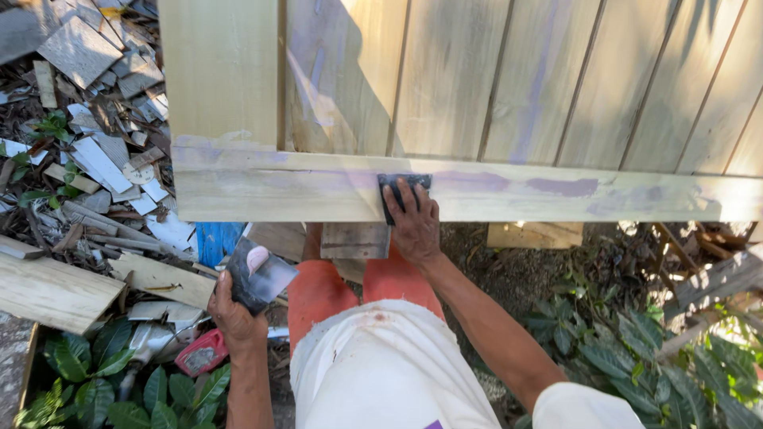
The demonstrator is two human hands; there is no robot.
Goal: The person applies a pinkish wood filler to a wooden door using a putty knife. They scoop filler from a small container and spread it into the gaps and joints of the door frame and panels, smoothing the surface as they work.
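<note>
There is one view only, from a camera on the person's head, tilted steeply down and slightly forward. It looks along the person's own body: white shirt and orange trousers fill the lower middle, both forearms reaching up into frame. The pale wooden panel (493,87) crosses the upper half, close, within arm's reach, its bottom rail (556,195) running level across the picture. Below and to the left lies ground strewn with scrap wood (87,159); green leaves (636,349) fill the lower corners. No second view shares anything.
</note>
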